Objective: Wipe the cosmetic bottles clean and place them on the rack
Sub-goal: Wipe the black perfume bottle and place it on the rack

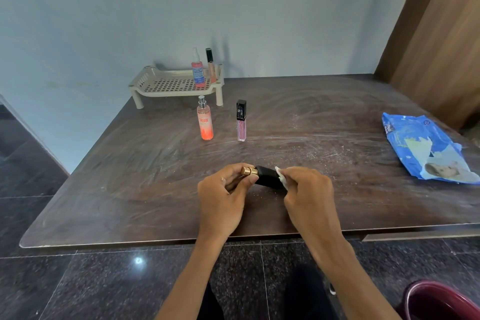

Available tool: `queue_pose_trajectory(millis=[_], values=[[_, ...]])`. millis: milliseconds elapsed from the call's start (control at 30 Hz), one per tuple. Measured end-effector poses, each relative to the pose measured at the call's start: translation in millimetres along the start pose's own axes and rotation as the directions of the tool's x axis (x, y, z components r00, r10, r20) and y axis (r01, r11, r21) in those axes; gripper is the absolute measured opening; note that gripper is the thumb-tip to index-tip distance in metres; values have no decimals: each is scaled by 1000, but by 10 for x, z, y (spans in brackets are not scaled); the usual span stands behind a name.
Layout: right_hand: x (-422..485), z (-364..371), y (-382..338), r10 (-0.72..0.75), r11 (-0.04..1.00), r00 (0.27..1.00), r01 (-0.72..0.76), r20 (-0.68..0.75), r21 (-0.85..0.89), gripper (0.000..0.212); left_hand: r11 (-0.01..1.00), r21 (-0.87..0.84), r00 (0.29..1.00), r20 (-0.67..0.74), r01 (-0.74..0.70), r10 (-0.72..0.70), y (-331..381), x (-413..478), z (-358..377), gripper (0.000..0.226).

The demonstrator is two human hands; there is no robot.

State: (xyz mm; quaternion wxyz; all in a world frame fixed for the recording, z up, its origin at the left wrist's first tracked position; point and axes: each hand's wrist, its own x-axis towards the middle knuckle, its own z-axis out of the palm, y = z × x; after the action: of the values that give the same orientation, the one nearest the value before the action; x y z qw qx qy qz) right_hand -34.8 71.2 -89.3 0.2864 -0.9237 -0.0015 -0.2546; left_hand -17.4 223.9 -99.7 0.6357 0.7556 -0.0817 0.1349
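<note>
My left hand (223, 195) grips the gold cap end of a black bottle (267, 176), which lies sideways above the table's front middle. My right hand (309, 195) pinches a white wipe (281, 176) against the bottle's other end. A beige perforated rack (166, 86) stands at the back of the table, with a pink spray bottle (198, 70) and a slim tube with a black cap (211, 65) upright on its right side. In front of the rack an orange spray bottle (206, 119) and a pink lip gloss tube (241, 121) stand on the table.
A blue pack of wipes (426, 148) lies at the table's right edge. The dark brown table (130, 176) is dusty and streaked. A maroon bin (441, 301) sits on the floor at the lower right. A wooden panel rises at the far right.
</note>
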Motion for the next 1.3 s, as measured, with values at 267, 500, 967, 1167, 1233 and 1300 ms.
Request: queue_pose_trajectory(millis=[267, 500, 967, 1167, 1233, 1300], values=[[-18, 96, -269, -122, 990, 992, 123, -27, 65, 27, 998, -25, 999, -12, 51, -51, -6, -3, -28, 18], [-45, 35, 113, 69, 996, 998, -69, 12, -65, 33, 999, 34, 1000, -24, 5, -5, 9, -5, -7, 19], [-21, 63, -137, -129, 987, 989, 135, -68, 90, 30, 999, -11, 999, -13, 42, -42, -30, 11, -15, 17], [-41, -19, 58, -1, 993, 1000, 5, -31, 121, 25, 999, 24, 999, -13, 46, -46, 0, 9, -7, 19], [-64, -52, 62, 52, 980, 998, -45, -28, 196, 23, 998, 25, 998, 1, 55, -55, 0, 10, -13, 18], [-69, -57, 42, 87, 962, 995, -72, -47, 262, 22, 997, 30, 998, 12, 65, -65, -23, 19, -18, 19]])
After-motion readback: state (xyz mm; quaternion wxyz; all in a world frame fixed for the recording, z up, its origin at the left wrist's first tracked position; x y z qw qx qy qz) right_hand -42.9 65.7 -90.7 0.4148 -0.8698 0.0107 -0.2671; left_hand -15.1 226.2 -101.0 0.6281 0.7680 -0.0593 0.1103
